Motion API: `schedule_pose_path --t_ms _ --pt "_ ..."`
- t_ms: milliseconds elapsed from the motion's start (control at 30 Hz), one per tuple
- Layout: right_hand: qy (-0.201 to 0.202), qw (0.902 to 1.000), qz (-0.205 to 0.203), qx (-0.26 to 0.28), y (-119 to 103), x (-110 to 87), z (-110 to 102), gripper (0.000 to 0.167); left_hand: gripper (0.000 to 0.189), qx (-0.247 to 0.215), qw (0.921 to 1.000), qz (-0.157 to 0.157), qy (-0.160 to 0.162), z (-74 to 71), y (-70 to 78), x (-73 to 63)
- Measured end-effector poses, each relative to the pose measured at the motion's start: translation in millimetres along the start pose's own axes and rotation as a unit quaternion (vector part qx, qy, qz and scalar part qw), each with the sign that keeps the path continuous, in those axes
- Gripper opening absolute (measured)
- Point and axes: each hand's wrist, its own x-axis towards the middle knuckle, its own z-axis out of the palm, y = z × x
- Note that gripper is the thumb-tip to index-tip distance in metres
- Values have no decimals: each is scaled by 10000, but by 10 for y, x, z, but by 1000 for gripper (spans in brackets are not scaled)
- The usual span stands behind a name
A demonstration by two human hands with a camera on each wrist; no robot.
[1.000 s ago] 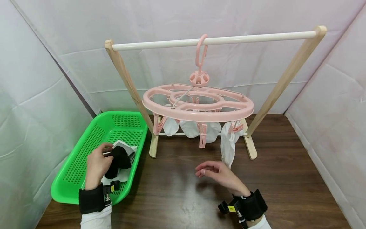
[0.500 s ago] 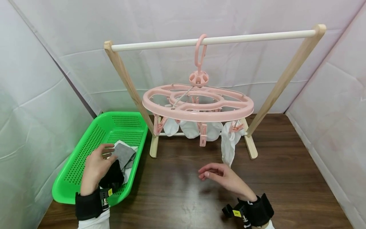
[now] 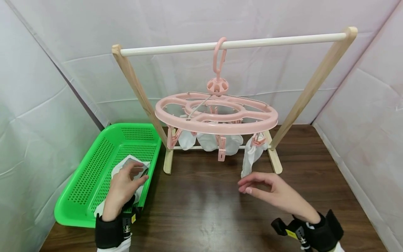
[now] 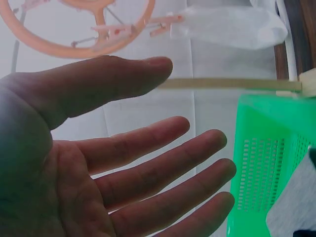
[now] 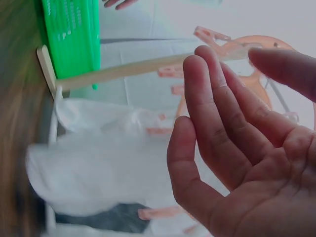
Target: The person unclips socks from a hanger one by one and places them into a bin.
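Note:
My left hand (image 3: pixel 124 185) hovers above the green basket (image 3: pixel 70 189), its fingers loosely bent and its palm bare in the left wrist view. Beneath it lie folded white and grey cloths (image 3: pixel 118 168), with a black cloth (image 3: pixel 129 203) mostly hidden by the wrist. To the right, my right hand (image 3: pixel 278 192) is in the air over the tabletop with relaxed fingers and nothing in them. Its fingertips are right by the lower end of a white sock (image 3: pixel 249 157), which hangs from a pink clothespin (image 3: pixel 258 141).
A pink oval clip hanger (image 3: pixel 217 128) hangs by its hook from the white rod (image 3: pixel 283 42) of a wooden stand (image 3: pixel 315 84). More white socks (image 3: pixel 207 141) dangle behind its front rim. A pink clothespin (image 3: pixel 221 148) hangs at the front. White sheeting surrounds the dark table (image 3: pixel 201 210).
The black cloth has shifted toward the basket's near side and is now mostly covered by my left hand, which has moved slightly right. My right hand has moved right, close to the hanging sock.

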Motion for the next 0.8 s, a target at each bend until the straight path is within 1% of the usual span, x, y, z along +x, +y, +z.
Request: schedule_pose_path --t_ms 100,267,367,433,500,533,600,633,700,733,767,800 --pt "95 9993 -147 -321 -70 -51 -135 20 51 -13 10000 30 -75 7 116 -46" --pt "101 9958 -415 -808 -141 -113 -349 26 52 -143 9996 93 -212 -122 400 -153" --pt "79 9924 -584 -1077 -177 -114 -452 28 51 -287 9992 -49 -283 -202 571 -208" --pt "89 9901 -647 -1242 -209 -113 -511 30 52 -412 9982 -144 -404 -248 683 -238" --pt "135 9874 -665 -1431 -256 -116 -568 31 52 -397 9981 -182 -441 -254 749 -262" --pt "168 9856 -680 -1540 -280 -115 -598 31 50 -465 9973 -235 -522 -317 880 -288" --pt "242 9823 -700 -1721 -327 -112 -664 32 50 -417 9976 -150 -541 -273 865 -315" --pt "285 9805 -730 -1803 -351 -106 -701 33 51 -377 9978 -99 -535 -238 833 -326" --pt "367 9780 -794 -1896 -387 -87 -774 35 51 -363 9981 -26 -502 -162 746 -355" --pt "410 9769 -836 -1923 -403 -76 -809 35 52 -387 9980 -40 -506 -148 735 -372" --pt "448 9765 -873 -1920 -418 -67 -842 36 53 -366 9983 23 -450 -69 618 -377" --pt "496 9757 -900 -1937 -433 -57 -875 37 53 -415 9982 12 -439 -65 619 -396"
